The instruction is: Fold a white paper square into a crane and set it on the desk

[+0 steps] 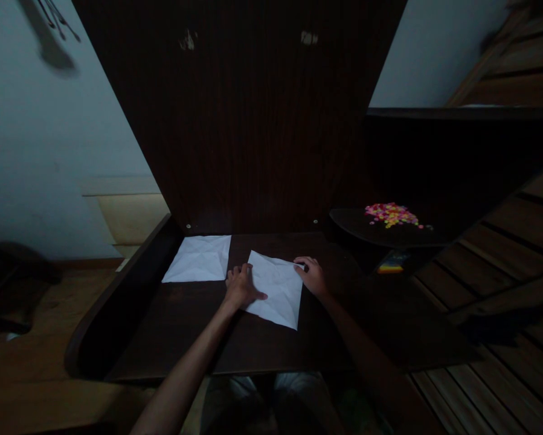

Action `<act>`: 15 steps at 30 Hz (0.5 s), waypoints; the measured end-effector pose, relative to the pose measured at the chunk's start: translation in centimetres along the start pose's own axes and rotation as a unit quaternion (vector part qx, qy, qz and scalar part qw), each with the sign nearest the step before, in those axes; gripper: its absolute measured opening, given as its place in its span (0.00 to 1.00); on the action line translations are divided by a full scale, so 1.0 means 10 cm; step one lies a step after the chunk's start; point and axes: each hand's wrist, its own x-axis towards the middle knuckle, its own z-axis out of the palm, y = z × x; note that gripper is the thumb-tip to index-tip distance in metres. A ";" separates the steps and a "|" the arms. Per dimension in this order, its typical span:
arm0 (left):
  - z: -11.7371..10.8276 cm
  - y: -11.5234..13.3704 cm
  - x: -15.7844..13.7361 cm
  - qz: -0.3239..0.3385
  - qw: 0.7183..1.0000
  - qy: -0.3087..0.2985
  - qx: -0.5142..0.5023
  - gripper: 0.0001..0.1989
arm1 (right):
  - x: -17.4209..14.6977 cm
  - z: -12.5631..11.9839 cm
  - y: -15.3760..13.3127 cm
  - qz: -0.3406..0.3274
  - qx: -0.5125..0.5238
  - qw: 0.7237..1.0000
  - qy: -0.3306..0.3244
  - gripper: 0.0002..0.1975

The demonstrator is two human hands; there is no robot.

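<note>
A creased white sheet of paper (278,287) lies slightly turned on the dark desk, in front of me. My left hand (243,288) rests at its left edge, fingers spread and the thumb stretched out over the paper. At the upper right corner, my right hand (311,275) has its fingers curled around the edge, with the corner seemingly pinched between fingers and thumb. Left of my hands, a second creased white sheet of paper (201,258) lies flat near the back panel, untouched.
The dark wooden desk (171,338) has a raised side wall on the left and a tall back panel (244,133). On a rounded shelf (357,226) at right sits a heap of small colourful pieces (392,215). Below it is a yellow and blue item (391,267). Wooden slats run along the right.
</note>
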 end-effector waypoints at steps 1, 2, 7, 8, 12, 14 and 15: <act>-0.01 0.01 0.00 -0.002 1.000 -0.001 -0.001 0.48 | -0.01 0.00 0.00 -0.010 -0.011 1.000 -0.014 0.08; -0.01 0.01 0.00 -0.006 1.000 -0.001 -0.005 0.48 | -0.01 0.00 -0.01 -0.018 -0.022 0.999 -0.026 0.08; 0.03 -0.04 0.06 0.001 0.998 0.026 -0.056 0.37 | -0.02 -0.01 -0.03 -0.020 -0.052 0.997 -0.056 0.10; 0.05 -0.06 0.08 0.005 0.997 0.037 -0.067 0.35 | -0.02 -0.01 -0.03 -0.015 -0.057 0.997 -0.059 0.10; 0.12 -0.15 0.19 0.008 0.985 0.068 -0.156 0.29 | -0.03 -0.03 -0.03 -0.001 -0.070 0.996 -0.059 0.10; 0.16 -0.20 0.24 -0.013 0.972 0.071 -0.222 0.31 | -0.03 -0.03 -0.03 -0.002 -0.073 0.996 -0.056 0.10; 0.17 -0.22 0.26 -0.022 0.966 0.076 -0.248 0.33 | -0.03 -0.02 -0.03 -0.004 -0.073 0.996 -0.054 0.10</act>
